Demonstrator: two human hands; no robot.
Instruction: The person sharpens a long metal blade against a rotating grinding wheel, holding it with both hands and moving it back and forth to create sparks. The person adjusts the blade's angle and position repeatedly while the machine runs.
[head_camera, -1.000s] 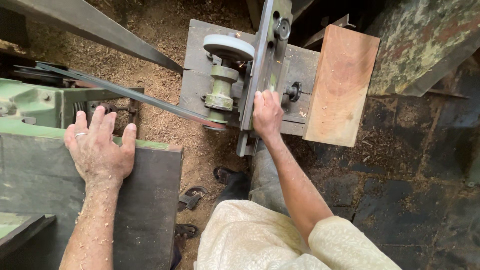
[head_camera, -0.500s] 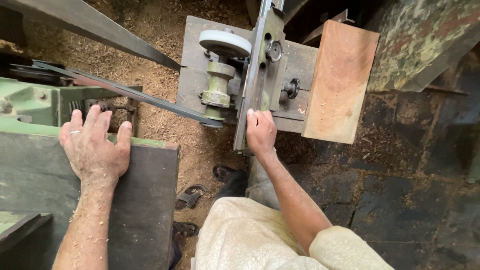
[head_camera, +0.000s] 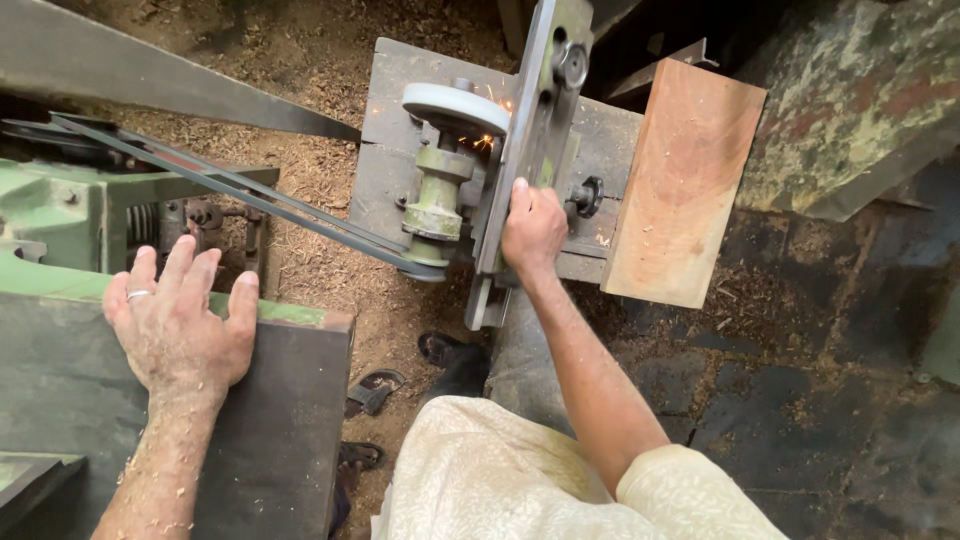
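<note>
While the right hand (head_camera: 532, 228) at the centre of the frame closes around a long metal bar (head_camera: 530, 130), this bar lies against the pale grinding wheel (head_camera: 455, 106) at the upper centre, where small sparks show. At the lower left, the left hand (head_camera: 180, 320) rests flat, fingers spread and holding nothing, on a dark machine table (head_camera: 270, 440). A wooden block (head_camera: 680, 180) stands at the upper right.

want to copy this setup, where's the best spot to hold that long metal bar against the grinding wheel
Probably the bar's lower stretch, where the right hand wraps it now, coming from the near end. The bar runs lengthwise past the grinding wheel, and sparks fly there, so that grip stays clear.
</note>
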